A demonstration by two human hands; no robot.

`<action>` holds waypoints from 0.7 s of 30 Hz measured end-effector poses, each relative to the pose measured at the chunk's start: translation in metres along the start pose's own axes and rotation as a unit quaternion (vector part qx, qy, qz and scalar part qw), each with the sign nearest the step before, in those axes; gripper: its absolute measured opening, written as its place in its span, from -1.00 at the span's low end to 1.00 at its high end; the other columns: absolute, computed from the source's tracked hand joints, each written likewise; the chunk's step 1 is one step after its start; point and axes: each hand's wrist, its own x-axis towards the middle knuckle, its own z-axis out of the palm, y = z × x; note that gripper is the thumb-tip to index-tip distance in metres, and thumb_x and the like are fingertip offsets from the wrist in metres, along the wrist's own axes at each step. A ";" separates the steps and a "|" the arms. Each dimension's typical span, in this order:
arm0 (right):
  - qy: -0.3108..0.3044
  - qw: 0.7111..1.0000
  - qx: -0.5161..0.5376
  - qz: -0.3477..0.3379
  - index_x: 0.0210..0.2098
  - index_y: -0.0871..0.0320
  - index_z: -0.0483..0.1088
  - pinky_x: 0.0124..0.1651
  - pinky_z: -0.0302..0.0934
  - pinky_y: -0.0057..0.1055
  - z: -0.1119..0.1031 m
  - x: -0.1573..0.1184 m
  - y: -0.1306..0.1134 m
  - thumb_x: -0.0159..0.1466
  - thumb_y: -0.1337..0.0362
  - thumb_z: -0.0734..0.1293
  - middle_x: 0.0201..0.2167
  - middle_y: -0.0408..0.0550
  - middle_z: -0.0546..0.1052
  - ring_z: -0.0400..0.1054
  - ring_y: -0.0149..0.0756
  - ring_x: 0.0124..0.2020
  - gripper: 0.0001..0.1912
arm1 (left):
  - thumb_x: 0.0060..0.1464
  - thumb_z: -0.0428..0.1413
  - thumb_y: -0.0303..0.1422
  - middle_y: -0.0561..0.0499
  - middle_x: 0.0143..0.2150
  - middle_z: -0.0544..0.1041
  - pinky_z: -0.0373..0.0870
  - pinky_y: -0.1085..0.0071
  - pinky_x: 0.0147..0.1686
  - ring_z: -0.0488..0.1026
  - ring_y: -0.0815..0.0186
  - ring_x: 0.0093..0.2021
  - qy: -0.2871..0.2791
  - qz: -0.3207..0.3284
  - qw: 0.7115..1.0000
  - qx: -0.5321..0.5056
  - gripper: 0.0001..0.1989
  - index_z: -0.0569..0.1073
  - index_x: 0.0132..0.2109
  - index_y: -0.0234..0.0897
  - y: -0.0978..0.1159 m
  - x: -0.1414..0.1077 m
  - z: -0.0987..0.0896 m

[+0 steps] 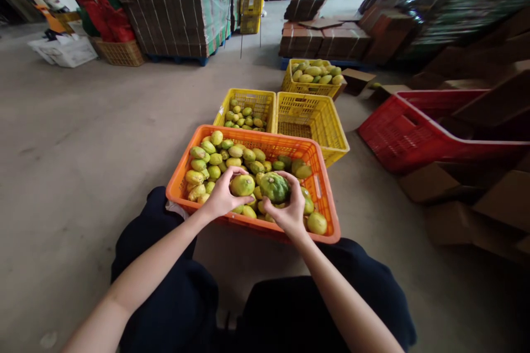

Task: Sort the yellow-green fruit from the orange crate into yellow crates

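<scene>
Two hands, one fruit each: left hand (pixel 221 195) grips a smooth yellow-green oval fruit (pixel 242 185), right hand (pixel 292 210) grips a bumpy dark green rounded fruit (pixel 275 188). Both grips the same: thumb on the near side, fingers wrapped over the far side. Fruits sit side by side, close together, above the loose heap of green and yellow oval fruits (pixel 215 159) in the orange plastic crate (pixel 285 149); can't tell from this angle if either brushes the heap. Small end scar faces up toward the camera on both. Crate is between the knees; what carries it is hidden. Handling notes, my judgement: bumpy one should give decent grip, smooth one likely slips first, so spread the fingers and don't pinch. Use pads, not nails; skin probably bruises or scores easily. Roll each with thumb and fingers to see the covered side; the palms hide a good part of both. Leave a gap so they don't knock. If putting one down, lower it to contact, then let go; a drop could dent the fruit under it. Watch knuckles on the crate rim. Two yellow plastic mesh crates (pixel 308 100) stand side by side just beyond, on the grey concrete floor (pixel 136 105).
</scene>
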 end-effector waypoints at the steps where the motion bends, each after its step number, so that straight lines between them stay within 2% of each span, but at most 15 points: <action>1: 0.003 1.000 0.012 0.017 0.00 0.01 0.32 0.08 0.29 -0.10 0.000 0.000 -0.001 -0.01 0.31 0.43 -0.08 -0.03 0.48 0.41 -0.09 -0.06 -0.44 | -0.27 0.42 -0.38 -0.07 -0.03 0.47 0.37 0.29 0.02 0.44 0.20 -0.02 0.001 -0.013 1.000 -0.016 -0.43 0.36 -0.09 -0.24 0.001 0.000 0.000; 3: 0.013 0.996 0.050 0.071 -0.04 0.02 0.35 0.07 0.29 -0.11 0.000 0.001 -0.002 -0.02 0.28 0.44 -0.12 -0.06 0.51 0.42 -0.10 -0.09 -0.47 | -0.28 0.43 -0.36 -0.03 -0.10 0.49 0.41 0.33 -0.06 0.46 0.23 -0.09 0.004 -0.060 0.996 -0.066 -0.44 0.37 -0.11 -0.25 0.004 -0.001 0.001; 5: 0.027 0.982 0.110 0.151 -0.10 0.03 0.38 0.06 0.31 -0.15 0.001 0.003 -0.003 -0.06 0.25 0.47 -0.15 -0.09 0.53 0.42 -0.11 -0.10 -0.50 | -0.24 0.43 -0.30 0.01 -0.18 0.50 0.46 0.37 -0.15 0.49 0.26 -0.17 0.013 -0.129 0.980 -0.148 -0.49 0.38 -0.16 -0.25 0.007 -0.001 0.001; 7: 0.040 0.945 0.204 0.251 -0.15 0.03 0.40 0.00 0.35 -0.18 0.001 0.005 -0.003 -0.09 0.24 0.47 -0.22 -0.14 0.54 0.43 -0.15 -0.15 -0.53 | -0.15 0.39 -0.22 0.00 -0.21 0.52 0.51 0.37 -0.23 0.52 0.24 -0.20 0.016 -0.203 0.947 -0.250 -0.55 0.38 -0.18 -0.27 0.009 0.001 0.002; 9: 0.045 0.880 0.315 0.352 -0.21 0.05 0.40 -0.11 0.40 -0.21 0.001 0.009 -0.004 -0.09 0.25 0.44 -0.34 -0.17 0.54 0.46 -0.16 -0.23 -0.60 | -0.01 0.31 -0.15 -0.07 -0.21 0.55 0.55 0.39 -0.32 0.57 0.21 -0.22 0.011 -0.280 0.898 -0.339 -0.60 0.41 -0.16 -0.32 0.011 0.004 0.002; 12: 0.040 0.751 0.427 0.501 -0.28 0.09 0.38 -0.28 0.45 -0.19 -0.001 0.014 -0.006 0.00 0.22 0.35 -0.47 -0.12 0.52 0.49 -0.11 -0.30 -0.74 | 0.24 0.08 -0.12 -0.19 -0.25 0.58 0.56 0.49 -0.43 0.61 0.23 -0.31 0.025 -0.388 0.824 -0.411 -0.60 0.44 -0.08 -0.45 0.014 0.009 0.003; 14: 0.037 0.664 0.456 0.591 -0.27 0.13 0.39 -0.39 0.45 -0.23 -0.004 0.016 -0.008 0.10 0.18 0.28 -0.47 -0.03 0.54 0.50 -0.09 -0.33 -0.78 | 0.33 -0.05 -0.13 -0.21 -0.29 0.59 0.56 0.54 -0.48 0.61 0.26 -0.37 0.043 -0.435 0.791 -0.427 -0.55 0.42 0.01 -0.49 0.015 0.010 0.004; 16: 0.048 0.605 0.468 0.642 -0.23 0.14 0.38 -0.45 0.43 -0.27 -0.005 0.017 -0.010 0.18 0.17 0.24 -0.43 0.03 0.55 0.50 -0.12 -0.36 -0.77 | 0.36 -0.11 -0.13 -0.19 -0.31 0.59 0.56 0.55 -0.50 0.61 0.28 -0.42 0.052 -0.464 0.773 -0.429 -0.52 0.39 0.09 -0.49 0.013 0.010 0.006; 18: 0.067 0.583 0.474 0.657 -0.18 0.15 0.37 -0.45 0.44 -0.27 -0.005 0.016 -0.012 0.20 0.17 0.24 -0.40 0.04 0.57 0.50 -0.14 -0.36 -0.75 | 0.35 -0.09 -0.11 -0.20 -0.31 0.60 0.56 0.55 -0.50 0.60 0.28 -0.45 0.054 -0.482 0.761 -0.430 -0.49 0.36 0.15 -0.50 0.010 0.009 0.008; 21: 0.079 0.577 0.478 0.657 -0.10 0.17 0.37 -0.41 0.46 -0.21 -0.004 0.016 -0.013 0.22 0.17 0.23 -0.35 0.09 0.58 0.51 -0.11 -0.33 -0.70 | 0.33 -0.07 -0.10 -0.22 -0.31 0.60 0.56 0.54 -0.51 0.59 0.28 -0.46 0.065 -0.495 0.745 -0.442 -0.45 0.33 0.18 -0.53 0.005 0.009 0.010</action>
